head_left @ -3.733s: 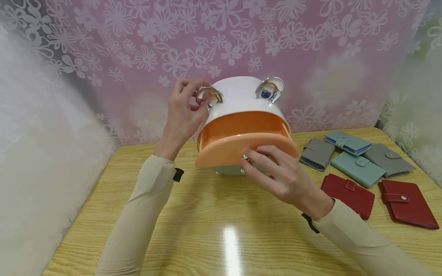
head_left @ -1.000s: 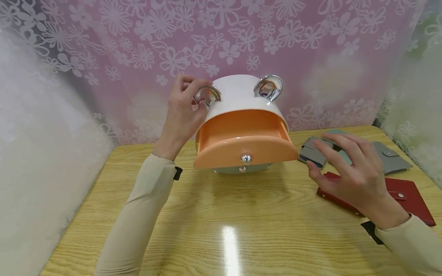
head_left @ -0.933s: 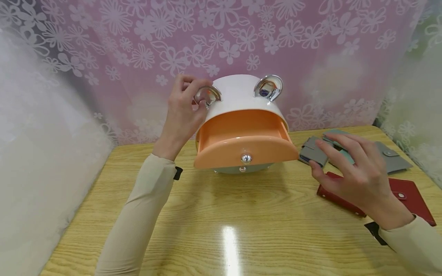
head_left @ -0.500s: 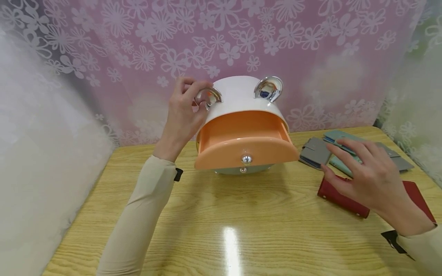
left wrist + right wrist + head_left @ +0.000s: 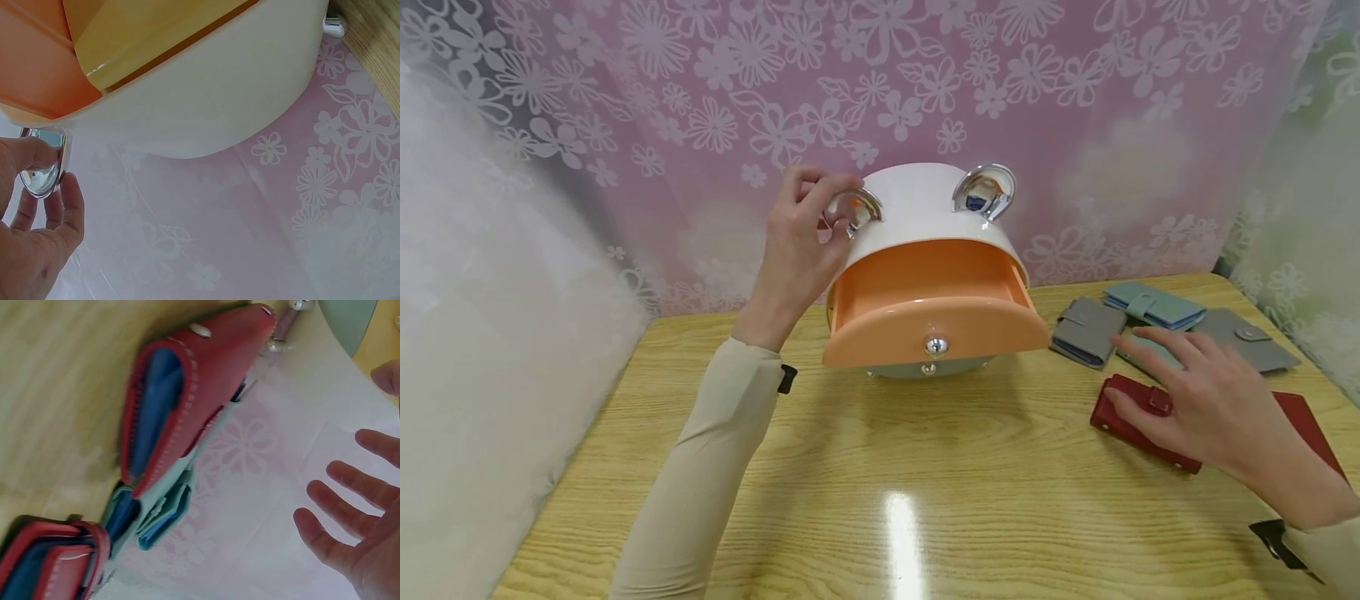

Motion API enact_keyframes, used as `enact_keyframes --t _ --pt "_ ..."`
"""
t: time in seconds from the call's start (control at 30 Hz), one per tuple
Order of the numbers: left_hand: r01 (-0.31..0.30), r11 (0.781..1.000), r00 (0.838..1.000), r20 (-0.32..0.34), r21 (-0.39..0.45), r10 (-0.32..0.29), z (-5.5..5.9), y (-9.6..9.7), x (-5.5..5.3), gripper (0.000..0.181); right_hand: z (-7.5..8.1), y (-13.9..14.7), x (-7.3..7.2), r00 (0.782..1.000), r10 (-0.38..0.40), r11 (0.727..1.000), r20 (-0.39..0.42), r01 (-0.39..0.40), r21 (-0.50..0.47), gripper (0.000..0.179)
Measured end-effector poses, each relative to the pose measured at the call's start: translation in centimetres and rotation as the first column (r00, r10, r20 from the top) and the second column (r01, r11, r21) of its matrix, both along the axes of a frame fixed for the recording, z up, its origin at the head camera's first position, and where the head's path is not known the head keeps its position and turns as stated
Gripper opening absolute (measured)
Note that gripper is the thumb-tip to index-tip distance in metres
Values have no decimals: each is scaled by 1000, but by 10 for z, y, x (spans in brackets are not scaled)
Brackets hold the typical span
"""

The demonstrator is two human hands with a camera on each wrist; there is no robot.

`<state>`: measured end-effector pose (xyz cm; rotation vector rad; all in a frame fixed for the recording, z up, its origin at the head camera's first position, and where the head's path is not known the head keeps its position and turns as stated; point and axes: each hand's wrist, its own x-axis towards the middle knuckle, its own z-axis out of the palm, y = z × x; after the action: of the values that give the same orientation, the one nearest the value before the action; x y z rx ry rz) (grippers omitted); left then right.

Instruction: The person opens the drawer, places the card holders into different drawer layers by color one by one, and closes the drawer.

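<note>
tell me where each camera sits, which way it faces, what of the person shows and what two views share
Head: on the head, facing forward and down at the box, wallets and table; left hand, right hand and sleeves show.
Left wrist: on that wrist, facing the box and cloth; the left hand shows, pinching an ear.
Right wrist: on that wrist, facing wallets, cloth and part of the box; the right hand shows.
Shared: both wrist views show the box and cloth.
</note>
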<state>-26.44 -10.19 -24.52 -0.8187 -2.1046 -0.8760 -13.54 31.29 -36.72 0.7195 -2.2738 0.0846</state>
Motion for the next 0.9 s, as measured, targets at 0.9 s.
enact_keyframes --t 0.9 --pt "7 1000 1000 -16 -7 -7 0 -1 0 35 -29 16 19 899 -240 966 365 185 180 75"
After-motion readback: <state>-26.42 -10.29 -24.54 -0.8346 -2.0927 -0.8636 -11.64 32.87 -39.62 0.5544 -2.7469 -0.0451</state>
